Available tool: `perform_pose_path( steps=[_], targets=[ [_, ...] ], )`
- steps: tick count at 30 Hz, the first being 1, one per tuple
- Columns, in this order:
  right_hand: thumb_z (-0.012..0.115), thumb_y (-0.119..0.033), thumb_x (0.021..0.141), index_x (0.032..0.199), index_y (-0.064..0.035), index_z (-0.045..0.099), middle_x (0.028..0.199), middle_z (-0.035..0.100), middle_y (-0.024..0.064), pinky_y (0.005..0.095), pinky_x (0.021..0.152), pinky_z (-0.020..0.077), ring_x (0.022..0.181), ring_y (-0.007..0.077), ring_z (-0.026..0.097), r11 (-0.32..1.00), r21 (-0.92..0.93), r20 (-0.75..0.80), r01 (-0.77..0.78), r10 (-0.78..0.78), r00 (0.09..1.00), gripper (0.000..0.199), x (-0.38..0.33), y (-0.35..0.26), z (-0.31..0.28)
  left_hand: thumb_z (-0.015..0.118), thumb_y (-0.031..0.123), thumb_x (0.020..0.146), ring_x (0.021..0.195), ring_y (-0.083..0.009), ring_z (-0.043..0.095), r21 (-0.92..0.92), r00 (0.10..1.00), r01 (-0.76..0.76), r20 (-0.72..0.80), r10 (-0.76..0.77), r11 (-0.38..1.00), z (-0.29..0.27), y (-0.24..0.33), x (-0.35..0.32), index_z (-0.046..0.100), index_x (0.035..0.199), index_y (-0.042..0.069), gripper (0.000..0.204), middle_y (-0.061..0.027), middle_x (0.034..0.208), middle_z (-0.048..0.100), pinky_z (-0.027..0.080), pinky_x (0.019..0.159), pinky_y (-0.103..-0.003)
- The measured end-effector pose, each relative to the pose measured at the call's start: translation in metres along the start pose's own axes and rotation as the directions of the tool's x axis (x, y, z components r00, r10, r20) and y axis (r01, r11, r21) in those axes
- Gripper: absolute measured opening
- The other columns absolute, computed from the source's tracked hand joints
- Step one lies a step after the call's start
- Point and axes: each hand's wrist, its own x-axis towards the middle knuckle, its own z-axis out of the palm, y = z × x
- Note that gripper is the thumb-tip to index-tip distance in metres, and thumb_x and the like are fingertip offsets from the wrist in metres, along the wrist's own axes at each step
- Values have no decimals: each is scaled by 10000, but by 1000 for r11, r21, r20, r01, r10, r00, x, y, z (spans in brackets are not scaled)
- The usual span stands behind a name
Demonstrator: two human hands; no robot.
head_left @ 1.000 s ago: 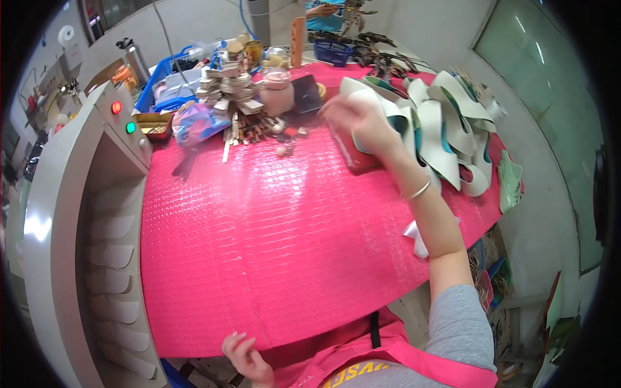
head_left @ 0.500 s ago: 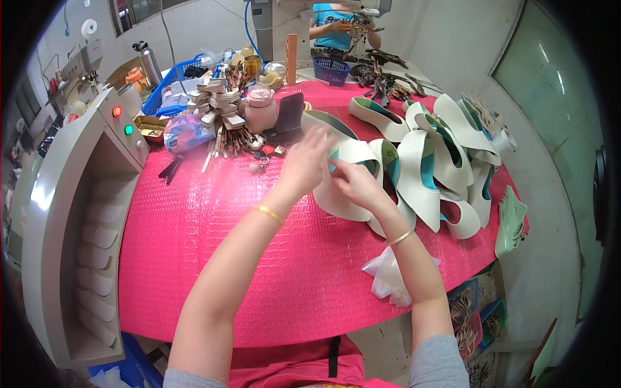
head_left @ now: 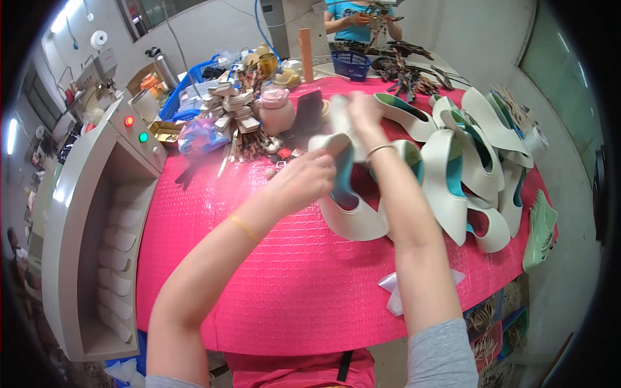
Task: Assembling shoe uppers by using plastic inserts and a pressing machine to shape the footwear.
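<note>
My left hand pinches the back edge of a white shoe upper with a turquoise lining, just left of the pile. Beyond it, my right hand is smeared by motion, its fingers curled at a second white shoe upper that is blurred too. Several more white shoe uppers with green and turquoise linings lie heaped to the right of my hands. Behind the right hand rests another upper on its side.
A pink-covered table spreads before me. At left stands a grey machine with lit buttons. A pink jar, bundled sticks and a blue basket sit at the back. Green pieces hang at the right edge; a person works beyond.
My hands have parted: the right has moved up and away with a white upper, while the left has come back nearer me at another upper's rear edge. The whole view has shifted slightly.
</note>
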Motion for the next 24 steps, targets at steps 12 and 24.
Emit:
perform_pose_path(
  steps=[12,24],
  targets=[
    [524,-223,826,873,4,577,672,570,75,268,582,441,625,134,558,896,438,604,75,-354,714,237,-148,-54,-113,548,62,690,617,-258,550,-148,656,754,128,-744,640,-67,100,-167,494,742,14,89,-108,654,527,434,583,-367],
    [649,-149,749,1027,14,525,853,591,63,281,710,472,756,143,576,360,719,556,-594,-812,181,346,-303,-101,-133,650,235,717,950,-229,533,-966,-22,-193,-173,-985,174,-70,192,-173,592,959,18,331,-102,929,599,394,839,-367]
  ],
)
